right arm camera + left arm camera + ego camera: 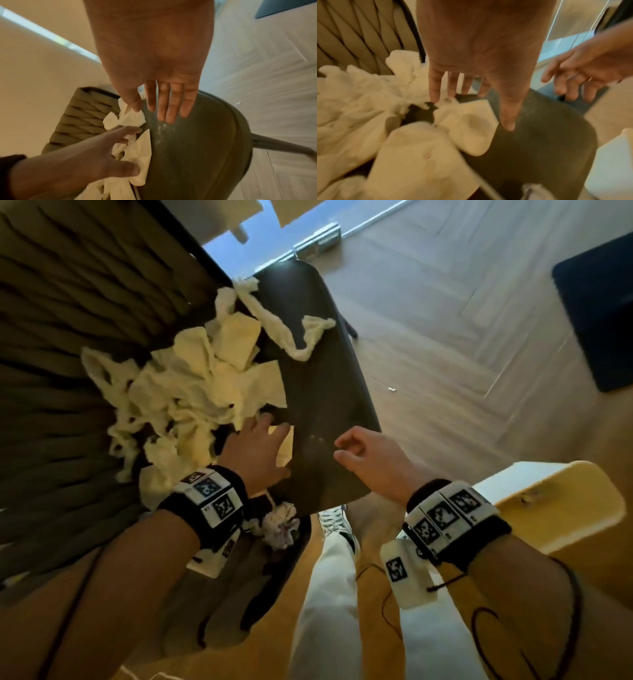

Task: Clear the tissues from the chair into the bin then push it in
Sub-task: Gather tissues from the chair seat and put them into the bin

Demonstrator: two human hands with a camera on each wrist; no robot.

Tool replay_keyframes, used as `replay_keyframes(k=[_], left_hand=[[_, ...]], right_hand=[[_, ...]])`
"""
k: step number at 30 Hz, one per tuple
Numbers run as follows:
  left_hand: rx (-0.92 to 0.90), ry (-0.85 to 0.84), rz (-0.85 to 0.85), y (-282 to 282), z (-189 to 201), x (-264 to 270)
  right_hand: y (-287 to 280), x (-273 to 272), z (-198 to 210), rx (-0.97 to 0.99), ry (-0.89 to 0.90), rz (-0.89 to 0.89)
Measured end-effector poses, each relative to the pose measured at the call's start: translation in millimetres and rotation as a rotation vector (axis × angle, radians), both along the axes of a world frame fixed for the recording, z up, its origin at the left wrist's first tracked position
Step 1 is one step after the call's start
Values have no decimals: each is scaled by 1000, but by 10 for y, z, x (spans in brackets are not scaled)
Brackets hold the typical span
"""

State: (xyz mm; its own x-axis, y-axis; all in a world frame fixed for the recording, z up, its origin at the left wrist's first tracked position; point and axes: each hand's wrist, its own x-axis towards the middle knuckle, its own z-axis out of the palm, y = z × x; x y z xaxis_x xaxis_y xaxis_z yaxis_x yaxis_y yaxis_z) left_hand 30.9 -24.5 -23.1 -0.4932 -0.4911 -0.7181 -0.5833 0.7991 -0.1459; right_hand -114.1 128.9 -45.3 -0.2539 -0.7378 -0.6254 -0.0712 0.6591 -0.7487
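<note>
A heap of crumpled white tissues (191,392) covers the left half of the dark chair seat (329,392), against the woven backrest (68,337). One long twisted tissue (274,330) trails across the far part of the seat. My left hand (270,426) reaches into the near edge of the heap with its fingers spread and straight, touching a tissue (467,128) without gripping it. To its right, my right hand (342,448) hovers over the bare seat (197,148) and holds nothing. In the right wrist view that hand (152,115) has straight fingers.
A crumpled tissue (279,525) lies in a dark shape just under the seat's near edge. A pale yellow box-like object (548,501) stands at the right. A dark blue object (599,313) sits on the wooden floor. My white trouser leg (335,594) is below the seat.
</note>
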Motion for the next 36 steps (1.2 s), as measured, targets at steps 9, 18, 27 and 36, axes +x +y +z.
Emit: replay_keyframes(k=[9, 18, 27, 36], left_hand=[[45, 63, 36, -105, -419, 314], [151, 234, -33, -322, -381, 419], [250, 394, -14, -534, -235, 559], [271, 490, 113, -700, -78, 606]], right_hand=[[-605, 114, 2, -63, 300, 144], [-1987, 329, -21, -214, 793, 626], [-2583, 333, -274, 46, 920, 912], [-2576, 381, -288, -190, 963, 738]])
